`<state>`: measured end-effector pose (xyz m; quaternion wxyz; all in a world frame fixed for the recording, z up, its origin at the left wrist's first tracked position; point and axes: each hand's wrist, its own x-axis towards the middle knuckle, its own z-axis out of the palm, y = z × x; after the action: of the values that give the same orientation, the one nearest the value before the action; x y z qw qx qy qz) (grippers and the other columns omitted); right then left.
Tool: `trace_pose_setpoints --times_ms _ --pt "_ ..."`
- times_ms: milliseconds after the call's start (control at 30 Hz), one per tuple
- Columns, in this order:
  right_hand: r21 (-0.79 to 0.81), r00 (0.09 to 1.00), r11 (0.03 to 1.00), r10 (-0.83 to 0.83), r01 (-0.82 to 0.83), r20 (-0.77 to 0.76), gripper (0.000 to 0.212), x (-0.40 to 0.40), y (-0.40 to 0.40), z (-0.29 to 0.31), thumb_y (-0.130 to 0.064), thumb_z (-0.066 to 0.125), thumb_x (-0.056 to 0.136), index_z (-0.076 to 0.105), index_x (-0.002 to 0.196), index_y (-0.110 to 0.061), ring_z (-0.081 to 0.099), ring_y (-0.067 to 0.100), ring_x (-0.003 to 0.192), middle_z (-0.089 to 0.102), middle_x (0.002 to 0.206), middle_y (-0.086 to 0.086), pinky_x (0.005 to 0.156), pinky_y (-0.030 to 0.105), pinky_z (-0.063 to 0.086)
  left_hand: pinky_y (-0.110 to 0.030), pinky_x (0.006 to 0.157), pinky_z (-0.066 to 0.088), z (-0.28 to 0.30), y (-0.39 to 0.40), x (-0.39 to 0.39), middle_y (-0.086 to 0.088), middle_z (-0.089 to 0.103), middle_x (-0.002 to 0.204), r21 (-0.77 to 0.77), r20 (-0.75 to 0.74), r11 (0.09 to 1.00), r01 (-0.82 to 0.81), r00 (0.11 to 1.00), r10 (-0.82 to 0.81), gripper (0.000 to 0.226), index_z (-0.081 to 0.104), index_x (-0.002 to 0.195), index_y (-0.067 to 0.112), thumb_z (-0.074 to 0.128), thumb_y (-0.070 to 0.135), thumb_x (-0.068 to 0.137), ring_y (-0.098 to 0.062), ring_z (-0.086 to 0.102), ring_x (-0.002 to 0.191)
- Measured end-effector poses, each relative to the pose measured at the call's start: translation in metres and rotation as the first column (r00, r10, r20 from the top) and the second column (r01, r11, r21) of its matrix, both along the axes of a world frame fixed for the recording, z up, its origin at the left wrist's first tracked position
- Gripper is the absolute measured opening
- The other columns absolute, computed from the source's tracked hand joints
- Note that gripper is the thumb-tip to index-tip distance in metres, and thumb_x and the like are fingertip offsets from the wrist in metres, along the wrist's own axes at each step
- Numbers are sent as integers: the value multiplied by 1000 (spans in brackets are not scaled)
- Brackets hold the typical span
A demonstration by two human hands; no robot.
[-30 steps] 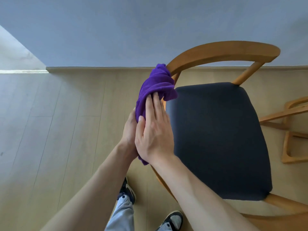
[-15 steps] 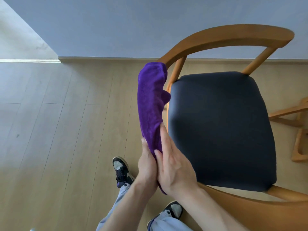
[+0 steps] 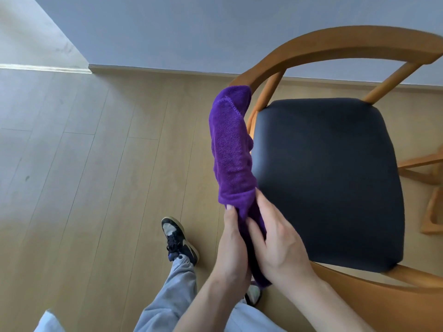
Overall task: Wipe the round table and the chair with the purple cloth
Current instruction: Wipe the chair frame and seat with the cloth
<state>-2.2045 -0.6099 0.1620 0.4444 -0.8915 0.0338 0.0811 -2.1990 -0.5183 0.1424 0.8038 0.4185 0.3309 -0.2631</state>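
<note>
The purple cloth (image 3: 230,149) is draped lengthwise over the left armrest of the wooden chair (image 3: 335,41), hiding most of that rail. Beside it on the right lies the chair's dark seat cushion (image 3: 328,183). My left hand (image 3: 232,250) grips the cloth's near end from the outer side, thumb on top and fingers hidden behind. My right hand (image 3: 278,245) holds the same end from the seat side, with cloth between its thumb and fingers. The two hands almost touch. No round table is in view.
The chair stands near a grey wall, on light wood flooring (image 3: 84,188). Part of another wooden frame (image 3: 431,188) shows at the right edge. My legs in grey trousers and a dark sneaker (image 3: 178,240) are below the hands.
Both hands slid down the armrest toward me, drawing the bunched cloth out into a long strip. Over the last half second they barely moved.
</note>
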Motion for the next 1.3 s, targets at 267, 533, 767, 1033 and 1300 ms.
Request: trace_pose_setpoints --times_ms 267,533,767,1033,1300 --pt "117 983 990 -101 83 154 58 70 28 7 -23 53 106 31 159 -13 34 13 150 35 163 3 117 34 39 -33 105 47 24 27 75 10 73 121 331 231 943 26 967 -108 46 66 128 34 39 59 100 -5 65 116" --pt "2 986 992 -127 128 109 56 170 46 18 -25 34 110 18 164 -20 12 23 158 7 172 6 125 44 23 -46 110 46 51 38 182 -5 72 119 487 320 858 161 881 -347 35 70 109 27 38 43 106 -21 65 117" --pt "-169 974 967 -208 191 -88 55 235 42 23 -28 24 110 13 164 -22 6 24 158 1 172 3 126 53 8 -42 107 50 52 31 255 -12 72 120 445 218 833 330 862 -458 40 66 125 7 40 33 109 -25 68 114" --pt "-261 919 922 -341 285 -200 56 280 35 14 -30 24 109 15 163 -23 4 22 158 -2 172 1 124 59 3 -39 100 53 43 16 309 -14 72 118 442 107 777 448 834 -541 37 66 122 4 45 31 108 -29 68 110" --pt "-323 874 873 -441 365 -204 61 312 25 7 -31 31 107 8 164 -21 -2 21 158 -13 171 -2 125 57 7 -35 92 51 29 -1 347 -9 69 106 396 -18 750 530 821 -571 34 64 117 3 47 31 107 -27 64 100"
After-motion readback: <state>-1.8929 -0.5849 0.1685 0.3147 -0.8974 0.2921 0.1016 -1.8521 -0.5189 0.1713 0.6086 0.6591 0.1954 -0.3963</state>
